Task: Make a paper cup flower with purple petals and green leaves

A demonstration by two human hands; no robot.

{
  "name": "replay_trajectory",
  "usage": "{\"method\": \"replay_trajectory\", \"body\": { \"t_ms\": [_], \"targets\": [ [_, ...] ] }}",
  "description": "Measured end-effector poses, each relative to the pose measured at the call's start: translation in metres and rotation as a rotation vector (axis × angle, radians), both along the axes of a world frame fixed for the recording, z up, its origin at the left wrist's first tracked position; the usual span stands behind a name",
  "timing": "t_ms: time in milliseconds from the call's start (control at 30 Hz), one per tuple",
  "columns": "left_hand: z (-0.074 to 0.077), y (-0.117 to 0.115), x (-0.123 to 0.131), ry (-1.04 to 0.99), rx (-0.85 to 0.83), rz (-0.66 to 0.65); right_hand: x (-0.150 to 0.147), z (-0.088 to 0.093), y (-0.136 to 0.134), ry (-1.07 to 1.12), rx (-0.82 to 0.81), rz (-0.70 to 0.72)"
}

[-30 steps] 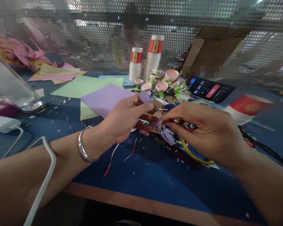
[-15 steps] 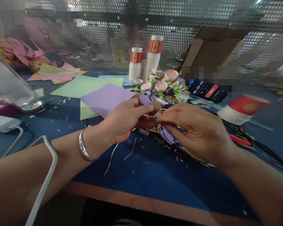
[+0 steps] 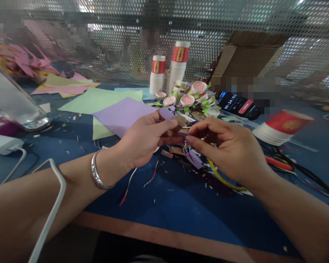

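Observation:
My left hand (image 3: 146,137), with a silver bangle on the wrist, is closed on a small piece of purple paper (image 3: 166,114) with a brown, cardboard-like part (image 3: 181,122). My right hand (image 3: 230,148) meets it from the right, thumb and forefinger pinched at a purple edge by the left fingertips. Fingers hide much of the piece. Beneath both hands lie paper scraps, among them a purple strip (image 3: 194,159). A yellow loop (image 3: 222,179) shows under my right hand. A larger purple sheet (image 3: 126,113) lies behind my left hand, over green paper (image 3: 82,100).
Stacked paper cups (image 3: 157,80) stand at the back beside a pile of small round pieces with green tabs (image 3: 187,100). Right are a phone (image 3: 239,106), a tipped cup stack (image 3: 282,128) and black cable (image 3: 309,171). A clear glass (image 3: 16,98) and white cable (image 3: 56,204) are left.
My right hand has turned slightly, its thumb and forefinger now more visible at the purple edge. The purple piece in my left hand has tilted a little. More of the yellow loop shows.

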State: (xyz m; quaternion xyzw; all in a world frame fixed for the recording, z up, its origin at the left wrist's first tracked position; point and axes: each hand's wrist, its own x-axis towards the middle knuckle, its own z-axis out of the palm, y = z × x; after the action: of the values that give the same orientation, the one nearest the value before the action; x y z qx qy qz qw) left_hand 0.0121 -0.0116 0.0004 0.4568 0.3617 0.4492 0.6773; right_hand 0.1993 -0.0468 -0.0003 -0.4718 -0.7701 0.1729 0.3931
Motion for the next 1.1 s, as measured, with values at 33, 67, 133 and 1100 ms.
{"method": "replay_trajectory", "body": {
  "t_ms": [33, 67, 133, 1100],
  "targets": [
    [0.0, -0.001, 0.0, 0.002, 0.003, -0.006, -0.001, 0.001, 0.0, 0.016, -0.007, 0.004],
    [0.001, -0.001, 0.0, 0.015, 0.002, -0.018, -0.001, 0.002, -0.001, 0.03, -0.013, 0.007],
    [0.002, -0.002, -0.001, 0.069, -0.004, -0.042, -0.002, 0.005, -0.002, 0.038, -0.029, -0.001],
    [-0.006, -0.003, -0.002, 0.247, 0.11, -0.06, 0.005, 0.001, 0.007, 0.113, -0.128, 0.02]
  ]
}}
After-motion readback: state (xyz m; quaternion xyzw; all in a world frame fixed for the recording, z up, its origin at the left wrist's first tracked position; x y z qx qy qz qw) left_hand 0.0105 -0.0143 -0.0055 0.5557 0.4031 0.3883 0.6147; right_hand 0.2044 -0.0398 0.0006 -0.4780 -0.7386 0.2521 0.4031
